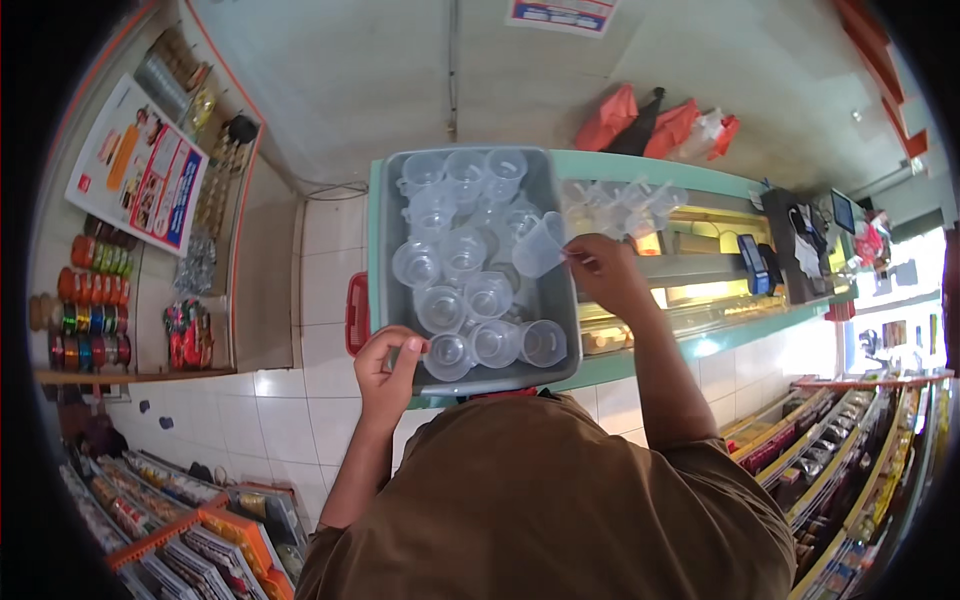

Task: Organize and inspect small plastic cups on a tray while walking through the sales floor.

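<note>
A grey plastic tub (571, 315) in front of me holds many clear plastic measuring cups with handles, most of them upright in rows. My right hand (606, 271) pinches one translucent plastic measuring cup (538, 247), tilted over the right side of the tub. At the near left corner of the tub is my left hand (390, 367), its thumb and forefinger at the rim of a clear plastic cup (450, 355); whether it grips that cup I cannot tell. More clear plastic cups (622, 204) stand in a group on the counter, just right of the tub.
The green-edged counter (720, 346) with a lit glass display runs to the right, bearing a blue handheld device (752, 264). A red plastic basket (358, 315) is left of the tub. Plastic bags (611, 118) hang on the back wall. Stocked shelves stand at both sides.
</note>
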### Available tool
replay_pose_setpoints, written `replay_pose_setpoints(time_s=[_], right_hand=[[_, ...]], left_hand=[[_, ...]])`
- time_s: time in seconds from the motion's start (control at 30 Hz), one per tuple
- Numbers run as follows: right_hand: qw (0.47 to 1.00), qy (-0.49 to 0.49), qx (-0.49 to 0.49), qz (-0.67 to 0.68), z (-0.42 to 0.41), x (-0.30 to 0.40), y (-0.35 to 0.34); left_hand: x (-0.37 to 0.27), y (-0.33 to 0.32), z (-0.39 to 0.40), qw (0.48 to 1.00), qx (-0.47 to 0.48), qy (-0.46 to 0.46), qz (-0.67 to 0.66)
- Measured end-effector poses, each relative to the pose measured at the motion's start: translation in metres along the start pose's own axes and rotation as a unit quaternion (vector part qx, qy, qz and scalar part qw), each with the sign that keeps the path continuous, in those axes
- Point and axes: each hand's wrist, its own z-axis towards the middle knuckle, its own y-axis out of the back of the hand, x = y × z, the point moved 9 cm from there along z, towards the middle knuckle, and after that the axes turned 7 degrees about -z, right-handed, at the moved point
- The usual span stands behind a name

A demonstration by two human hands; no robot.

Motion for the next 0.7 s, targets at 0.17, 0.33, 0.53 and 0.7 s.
replay_pose_setpoints(time_s=[0.17,0.33,0.53,0.7], right_hand=[[0.985,-0.042,-0.145,0.084,-0.034,-0.034,0.091],[0.964,-0.1,-0.192,-0.153,-0.056,-0.103,0.127],[0.971,-0.048,-0.15,-0.18,-0.048,-0.181,0.079],[0.978,-0.031,-0.091,-0.183,-0.007,-0.189,0.031]], left_hand=[[0.004,-0.023,0.008,0.998,0.05,0.028,-0.003],[-0.012,-0.055,0.018,0.992,0.114,-0.038,0.047],[-0.013,-0.06,0.008,0.995,0.084,-0.021,0.056],[-0.021,-0.057,-0.011,0.997,0.025,-0.003,0.068]])
